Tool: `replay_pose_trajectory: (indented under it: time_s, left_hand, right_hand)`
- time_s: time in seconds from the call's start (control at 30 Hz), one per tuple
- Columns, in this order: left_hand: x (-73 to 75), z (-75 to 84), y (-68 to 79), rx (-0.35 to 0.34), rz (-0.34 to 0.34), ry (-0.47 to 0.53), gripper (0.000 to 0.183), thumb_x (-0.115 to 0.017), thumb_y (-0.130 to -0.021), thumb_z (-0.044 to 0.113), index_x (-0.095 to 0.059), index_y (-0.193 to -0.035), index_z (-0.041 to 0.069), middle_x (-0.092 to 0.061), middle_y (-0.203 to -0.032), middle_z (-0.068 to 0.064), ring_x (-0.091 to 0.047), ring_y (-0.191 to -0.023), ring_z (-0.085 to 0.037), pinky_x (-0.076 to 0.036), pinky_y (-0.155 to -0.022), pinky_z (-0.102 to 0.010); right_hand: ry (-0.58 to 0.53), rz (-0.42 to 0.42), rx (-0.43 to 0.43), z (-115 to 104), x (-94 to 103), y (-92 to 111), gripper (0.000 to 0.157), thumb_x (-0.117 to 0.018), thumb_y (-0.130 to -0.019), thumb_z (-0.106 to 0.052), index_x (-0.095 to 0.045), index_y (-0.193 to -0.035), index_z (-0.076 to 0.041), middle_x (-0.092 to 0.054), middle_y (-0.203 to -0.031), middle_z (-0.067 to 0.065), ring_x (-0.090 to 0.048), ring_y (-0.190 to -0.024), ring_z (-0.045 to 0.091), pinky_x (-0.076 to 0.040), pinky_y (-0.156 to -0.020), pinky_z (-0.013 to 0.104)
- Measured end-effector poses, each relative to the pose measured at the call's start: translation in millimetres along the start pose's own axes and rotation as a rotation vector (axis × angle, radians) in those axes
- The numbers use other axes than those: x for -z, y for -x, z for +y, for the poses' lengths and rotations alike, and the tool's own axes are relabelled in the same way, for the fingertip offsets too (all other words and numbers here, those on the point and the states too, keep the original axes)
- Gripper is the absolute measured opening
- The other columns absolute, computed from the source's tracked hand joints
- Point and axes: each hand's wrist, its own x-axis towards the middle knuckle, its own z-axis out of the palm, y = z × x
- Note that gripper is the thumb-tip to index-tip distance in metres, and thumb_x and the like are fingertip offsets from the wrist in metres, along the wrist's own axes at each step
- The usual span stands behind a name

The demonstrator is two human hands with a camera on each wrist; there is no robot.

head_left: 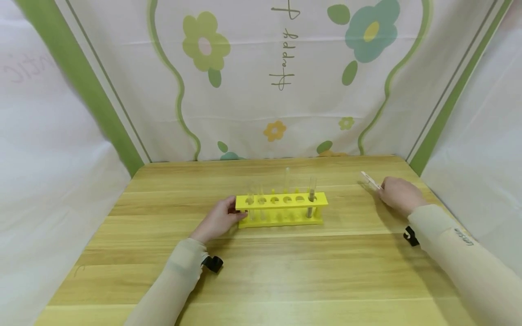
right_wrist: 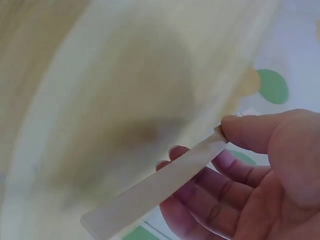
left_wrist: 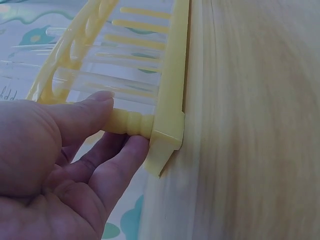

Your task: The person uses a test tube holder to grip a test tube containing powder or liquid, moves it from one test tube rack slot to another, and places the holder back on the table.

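Your left hand (head_left: 218, 219) pinches the end post (left_wrist: 129, 121) of the yellow rack (head_left: 281, 206), which stands on the worktop (head_left: 265, 271) with clear tubes (head_left: 312, 184) in it. Well to its right, your right hand (head_left: 403, 194) grips a pale strip (right_wrist: 155, 187) near one end, above the worktop.

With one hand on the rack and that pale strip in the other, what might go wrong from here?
The left hand grips the yellow rack at one end only, so a pull might twist it. That grip lies close beside the nearest clear tube and might nudge it. The right hand holds the pale strip; swung across, that might knock the tubes sticking up above the rack.
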Motion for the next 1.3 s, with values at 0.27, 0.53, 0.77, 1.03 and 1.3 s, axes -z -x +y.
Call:
replay_pose_trajectory:
  time_s: [0.27,0.53,0.77,1.03,1.3]
  left_hand:
    - [1.0,-0.6,1.0,-0.003,-0.008,0.019,0.025,-0.07,-0.095,0.015,-0.063,-0.119,0.016,-0.065,-0.115,0.001,-0.061,-0.105,-0.018,-0.052,-0.086,-0.035]
    - [1.3,-1.1,0.5,-0.001,-0.007,0.009,0.024,-0.069,-0.095,0.015,-0.062,-0.118,0.015,-0.065,-0.114,0.001,-0.061,-0.103,-0.017,-0.052,-0.086,-0.035]
    - [1.9,-2.0,0.5,-0.002,-0.01,0.018,0.025,-0.069,-0.095,0.015,-0.062,-0.12,0.015,-0.065,-0.114,0.001,-0.061,-0.102,-0.017,-0.052,-0.085,-0.035]
    - [0.6,-1.6,0.6,-0.002,-0.006,0.012,0.024,-0.069,-0.095,0.014,-0.062,-0.118,0.015,-0.065,-0.114,0.0,-0.061,-0.105,-0.017,-0.052,-0.087,-0.035]
    - [-0.1,2.7,0.3,-0.01,-0.018,0.006,0.022,-0.068,-0.096,0.014,-0.062,-0.117,0.015,-0.065,-0.114,0.0,-0.061,-0.106,-0.018,-0.052,-0.088,-0.036]
  right_hand:
    - [-0.048,0.067,0.04,-28.0,37.7,14.2,0.03,-0.047,-0.104,-0.023,-0.055,-0.108,0.006,-0.054,-0.073,0.009,-0.047,-0.059,0.024,-0.038,-0.051,0.037]
    - [-0.024,0.276,0.14,-67.0,67.8,35.2,0.02,-0.055,-0.102,-0.018,-0.059,-0.103,0.002,-0.06,-0.079,0.011,-0.049,-0.062,0.025,-0.039,-0.053,0.04]
    - [0.022,0.44,0.293,-111.5,78.2,52.8,0.009,-0.065,-0.095,-0.009,-0.063,-0.098,-0.001,-0.063,-0.088,0.012,-0.057,-0.073,0.029,-0.048,-0.065,0.049]
    - [0.079,0.649,0.544,-141.2,73.3,61.8,0.012,-0.076,-0.085,-0.002,-0.065,-0.089,-0.005,-0.06,-0.08,0.004,-0.056,-0.068,0.024,-0.048,-0.058,0.043]
    - [0.193,0.678,0.612,-149.3,65.3,62.2,0.009,-0.076,-0.087,-0.007,-0.067,-0.087,-0.006,-0.06,-0.08,0.003,-0.059,-0.067,0.021,-0.049,-0.049,0.038]
